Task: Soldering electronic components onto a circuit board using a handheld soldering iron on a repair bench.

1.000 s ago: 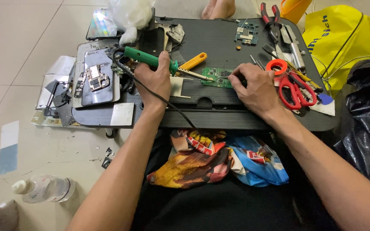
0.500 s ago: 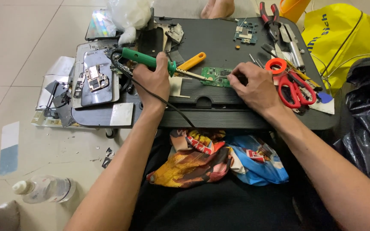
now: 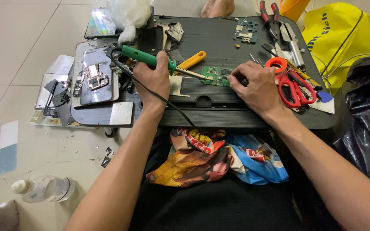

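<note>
My left hand (image 3: 153, 79) grips a green-handled soldering iron (image 3: 140, 55) whose metal tip reaches the left edge of a small green circuit board (image 3: 216, 75) on a dark lap tray (image 3: 219, 36). A black cord from the iron runs under my wrist. My right hand (image 3: 258, 85) rests on the tray with its fingertips pinched at the board's right edge; what they pinch is too small to make out.
A yellow-handled tool (image 3: 192, 59) lies just behind the board. Red-handled scissors (image 3: 290, 83), red pliers (image 3: 268, 13) and another small board (image 3: 244, 32) lie right and back. An opened phone frame (image 3: 94, 81) sits left. A plastic bottle (image 3: 43, 189) lies on the floor.
</note>
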